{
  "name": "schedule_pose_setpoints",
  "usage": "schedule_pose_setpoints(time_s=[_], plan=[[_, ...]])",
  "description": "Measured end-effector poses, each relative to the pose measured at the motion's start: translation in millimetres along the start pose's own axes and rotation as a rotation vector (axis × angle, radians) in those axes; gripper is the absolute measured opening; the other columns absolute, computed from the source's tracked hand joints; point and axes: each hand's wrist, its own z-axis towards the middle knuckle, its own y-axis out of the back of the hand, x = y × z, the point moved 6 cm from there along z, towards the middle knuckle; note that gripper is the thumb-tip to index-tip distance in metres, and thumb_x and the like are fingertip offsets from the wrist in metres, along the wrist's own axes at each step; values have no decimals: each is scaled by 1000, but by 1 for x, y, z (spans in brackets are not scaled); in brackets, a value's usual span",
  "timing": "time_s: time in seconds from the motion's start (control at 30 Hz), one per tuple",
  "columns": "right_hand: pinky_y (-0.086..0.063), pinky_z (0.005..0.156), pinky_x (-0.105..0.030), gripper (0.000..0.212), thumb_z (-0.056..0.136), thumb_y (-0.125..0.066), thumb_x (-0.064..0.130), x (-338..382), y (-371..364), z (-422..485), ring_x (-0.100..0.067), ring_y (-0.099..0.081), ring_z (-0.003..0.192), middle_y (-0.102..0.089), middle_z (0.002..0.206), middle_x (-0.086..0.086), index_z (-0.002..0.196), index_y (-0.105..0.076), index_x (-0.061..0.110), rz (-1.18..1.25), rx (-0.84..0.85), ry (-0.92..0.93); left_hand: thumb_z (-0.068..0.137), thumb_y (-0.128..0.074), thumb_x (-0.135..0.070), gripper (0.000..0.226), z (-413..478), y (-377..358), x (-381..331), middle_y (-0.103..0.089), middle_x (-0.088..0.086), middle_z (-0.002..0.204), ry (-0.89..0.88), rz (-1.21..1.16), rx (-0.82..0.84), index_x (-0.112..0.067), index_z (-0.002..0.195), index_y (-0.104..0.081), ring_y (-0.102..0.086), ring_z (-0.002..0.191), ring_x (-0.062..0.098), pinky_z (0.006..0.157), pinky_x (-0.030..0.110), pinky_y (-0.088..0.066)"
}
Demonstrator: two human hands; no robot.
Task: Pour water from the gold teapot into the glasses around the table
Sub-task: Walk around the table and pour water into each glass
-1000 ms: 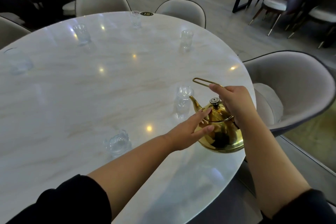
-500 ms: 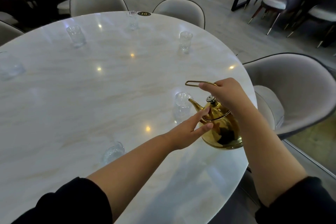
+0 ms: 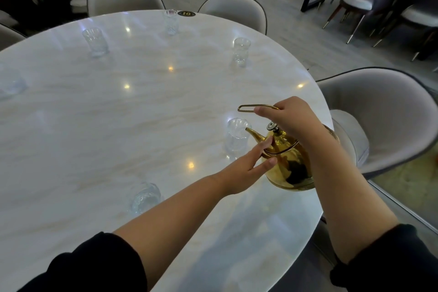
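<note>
Change: the teapot (image 3: pixel 291 163) is tipped further than a second ago, and its spout tip now sits right at the rim of the nearest glass (image 3: pixel 237 137). I see no stream yet.
Meaning: I judge the pour into this glass is about to start. The far glass (image 3: pixel 241 50) and the others wait.
Right hand (image 3: pixel 288 118): curled round the thin wire handle (image 3: pixel 248 108), holding the pot up at the table edge.
Left hand (image 3: pixel 244 168): fingers straight, tips pressing the pot's shoulder.
Materials: the pot is shiny gold metal with a round belly, curved spout and dark knob (image 3: pixel 272 126). The glasses are clear and ribbed. The table (image 3: pixel 94 125) is round, glossy pale marble.
</note>
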Motion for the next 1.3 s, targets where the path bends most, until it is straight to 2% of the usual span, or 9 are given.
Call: schedule_pose_setpoints(time_s=[0.17, 0.33, 0.47, 0.6, 0.97, 1.13, 1.3], plan=[[-29, 51, -27, 50, 84, -61, 47, 3, -2, -2, -14, -37, 48, -38, 51, -4, 67, -58, 0, -11, -1, 7, 96, -31, -49, 61, -2, 0, 2, -9, -6, 159, -2, -1, -4, -35, 149, -3, -15, 145, 16, 118, 38, -17], [-33, 54, -29, 58, 83, -63, 46, 4, -4, -2, -16, -41, 48, -43, 50, -4, 79, -65, -12, 12, -16, 0, 96, -33, -49, 62, -5, 1, 2, -9, -6, 159, -6, -28, -3, -34, 149, -3, -14, 146, 17, 118, 43, -17], [-29, 51, -28, 49, 83, -63, 45, 7, -5, -3, -15, -36, 46, -39, 47, -2, 66, -60, -1, -11, -1, 11, 96, -32, -49, 62, -5, 1, 2, -10, -5, 159, -5, -18, -3, -34, 149, -3, -16, 145, 17, 118, 42, -18], [-30, 51, -28, 49, 84, -62, 44, 9, -4, -3, -14, -37, 46, -42, 46, -1, 71, -64, -3, -23, 10, 20, 96, -32, -49, 62, -5, 1, 1, -10, -6, 159, -7, -20, 0, -34, 149, -3, -16, 145, 17, 118, 39, -18], [-27, 47, -26, 50, 85, -62, 44, 15, -4, -1, -14, -34, 44, -38, 47, 0, 56, -48, 6, -102, 32, 26, 98, -31, -45, 60, -4, 2, -1, -8, -5, 160, -18, -27, 0, -32, 149, -2, -15, 145, 17, 117, 36, -16], [-27, 47, -25, 51, 86, -60, 45, 17, -4, 1, -13, -36, 46, -40, 48, -1, 56, -48, 7, -141, 44, 24, 98, -30, -46, 60, -3, 3, -1, -8, -4, 160, -21, -19, 3, -32, 149, -1, -13, 146, 17, 118, 38, -16], [-29, 47, -25, 49, 85, -61, 46, 16, -4, 3, -13, -39, 46, -50, 52, -2, 62, -52, 4, -143, 45, 31, 98, -30, -48, 61, 0, 3, -1, -9, -4, 159, -26, -17, 12, -33, 149, 0, -13, 146, 17, 119, 39, -16]])
